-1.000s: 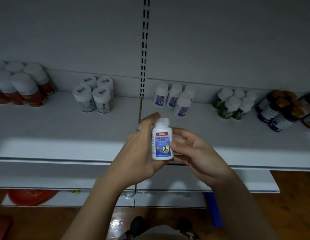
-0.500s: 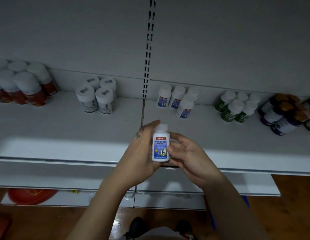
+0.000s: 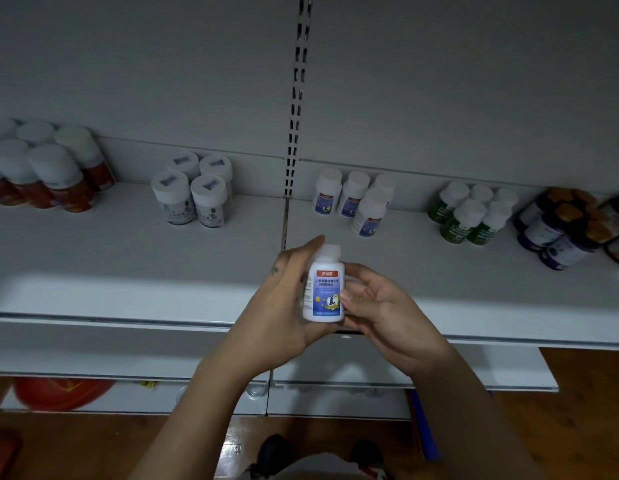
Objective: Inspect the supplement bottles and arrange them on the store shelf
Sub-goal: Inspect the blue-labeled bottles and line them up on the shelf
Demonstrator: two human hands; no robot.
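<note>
In the head view, the bottle (image 3: pixel 324 289) was upright in front of the shelf (image 3: pixel 128 258), over its front edge and not touching it, held between both hands. The left hand (image 3: pixel 283 306) wrapped its left side with one digit rising beside the white cap, and the right hand (image 3: pixel 380 313) pinched its right side, thumb on the label edge and fingers curled behind. Compared with a second earlier, little had shifted. The bottle sat at much the same spot between the hands, but it had turned slightly, so a strip of fine print now showed at the label's left edge next to the front panel. Both grips looked unchanged apart from that small twist. The shelf groups lay a touch lower in the frame, which read as the head tilting, not the stock moving. This suggested the inspection was still under way, with the label being rotated for reading and placement not yet begun. The matching blue bottles (image 3: pixel 356 202) stood at the back just right of the upright, between the grey bottles (image 3: pixel 193 192) and the green bottles (image 3: pixel 470 213). They were probably where this one belonged.
</note>
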